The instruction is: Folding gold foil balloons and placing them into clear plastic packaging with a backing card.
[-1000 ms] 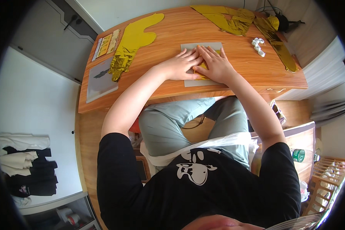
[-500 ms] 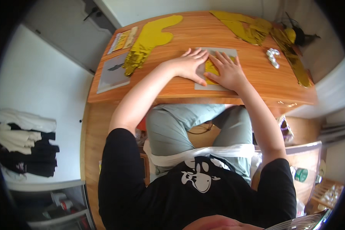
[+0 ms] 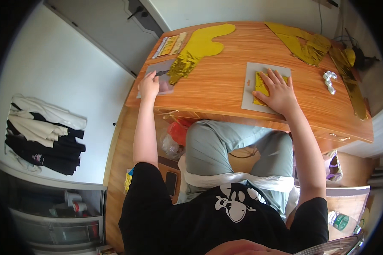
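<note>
Left hand has moved to the plastic sheet at front-left corner of the bench, grip unclear; right hand alone, fingers spread, now rests on gold foil over grey card, near front edge.

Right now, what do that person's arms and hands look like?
The left sleeve and right sleeve are short, black and plain-looking, part of a black T-shirt with a white cartoon print in front. Below them the forearms are bare, and so are the left hand and right hand.
</note>
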